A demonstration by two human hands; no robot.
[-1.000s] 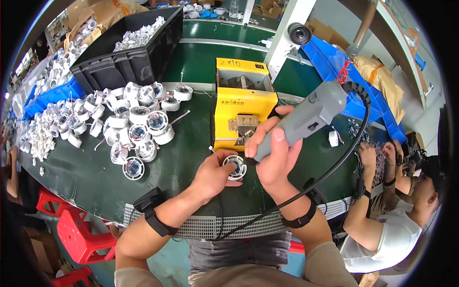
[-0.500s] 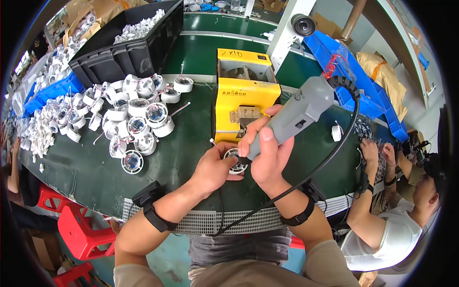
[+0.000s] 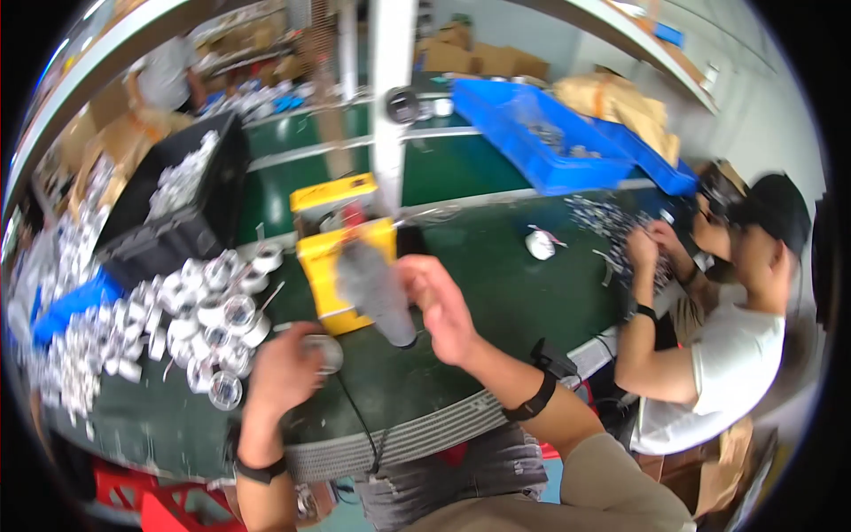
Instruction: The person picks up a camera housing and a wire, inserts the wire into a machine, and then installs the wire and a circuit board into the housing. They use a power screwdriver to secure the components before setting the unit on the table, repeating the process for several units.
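Hands have come apart since a moment ago. Before, both hands were pressed close over one small round part, with the tip of the grey tool down on it. Now the picture is blurry and has swung to the right, so the head has turned. The left hand (image 3: 282, 371) has pulled to the left and holds the round part (image 3: 326, 351) in curled fingers, just above the green table (image 3: 496, 257). The right hand (image 3: 441, 310) has lifted away and is wrapped around the grey tool (image 3: 377, 288), closed tight on its body. The tool tip points down and hangs beside the part, no longer touching it. It looks like the work on this one part is done, or the tool is just being moved off.

The part sits at the right edge of the left hand, between the two hands, and close to the tool tip. A yellow box (image 3: 341, 257) stands just behind the tool. More round parts (image 3: 213, 310) lie in a heap to the left of the left hand. Another person (image 3: 709, 346) sits at the right side of the table, busy with small bits.
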